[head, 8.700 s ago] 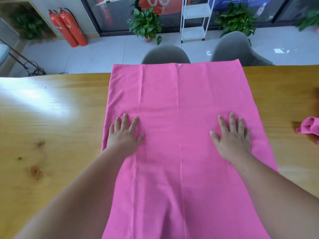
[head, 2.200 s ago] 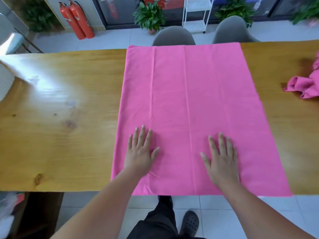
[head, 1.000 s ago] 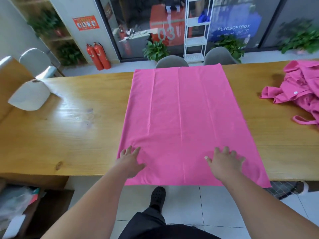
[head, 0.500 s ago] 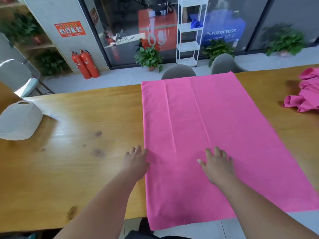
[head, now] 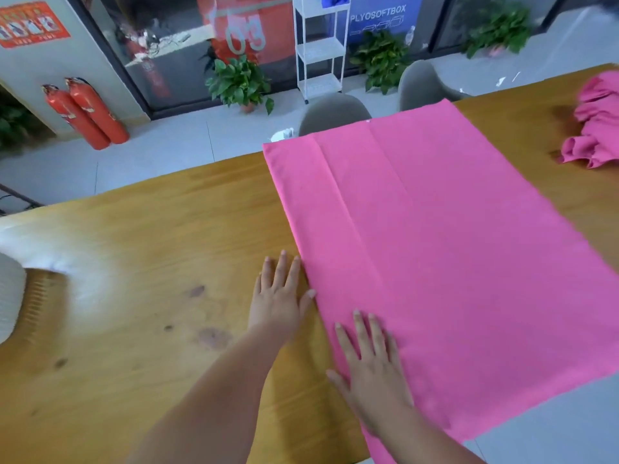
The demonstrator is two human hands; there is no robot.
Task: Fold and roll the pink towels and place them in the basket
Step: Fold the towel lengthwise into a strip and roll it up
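In the head view, the pink towel (head: 435,262) lay spread flat on the wooden table (head: 150,262), with long fold creases running from its far edge toward you. Its far edge reached the far edge of the table, just in front of a grey chair (head: 335,113), and its near edge went past the near edge of the table, where grey floor showed beyond it. Your left hand (head: 279,301) lay flat on the bare wood, just beside the left edge of the towel, with the fingers straight and close together, and the tip of the thumb touched that edge. Your right hand (head: 371,370) pressed flat on the towel near its near-left corner, the fingers straight and a little spread, holding nothing; the thumb reached out over the left edge of the towel toward the wood. The two hands were near each other but not touching. At the far-right corner of the table a heap of crumpled pink towels (head: 593,128) lay well apart from the spread one. At the left edge of the table stood a white ribbed container (head: 8,296), cut by the frame so that only its side showed. Beyond the table, on the floor, you had two red fire extinguishers (head: 87,112) against the wall, a green potted plant (head: 239,83) and a white shelf trolley (head: 320,48) before the glass front.
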